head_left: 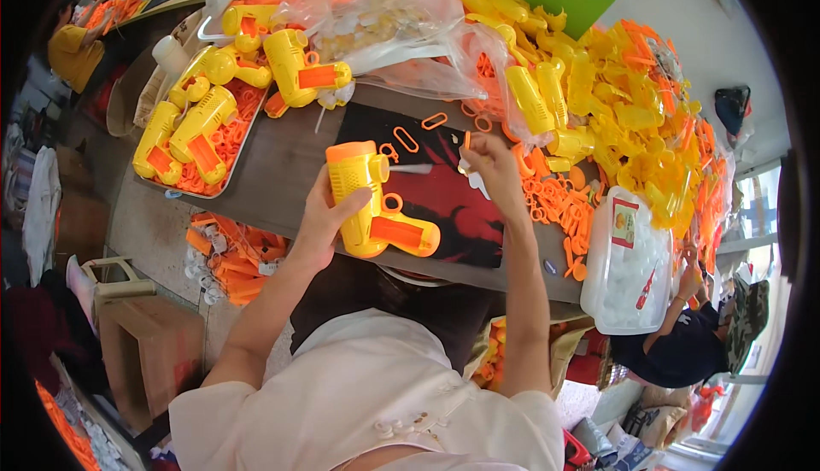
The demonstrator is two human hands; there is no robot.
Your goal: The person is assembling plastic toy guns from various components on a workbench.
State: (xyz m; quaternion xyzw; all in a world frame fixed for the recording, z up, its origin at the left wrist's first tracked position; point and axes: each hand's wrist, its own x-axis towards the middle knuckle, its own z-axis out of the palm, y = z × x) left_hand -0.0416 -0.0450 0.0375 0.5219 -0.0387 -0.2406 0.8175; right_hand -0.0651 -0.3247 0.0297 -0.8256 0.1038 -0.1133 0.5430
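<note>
Yellow, orange-trimmed toy (365, 225) clasped by left hand (323, 219); right hand (497, 169) pinches small orange piece (466, 140).

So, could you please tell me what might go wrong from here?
The small orange piece at the fingertips of the right hand could slip and get mixed up with the loose orange loops on the dark mat.

The yellow toy body, gripped only by the left hand, might drop if that grip loosens.

The heaped yellow shells might slide onto the orange parts beside them.
</note>
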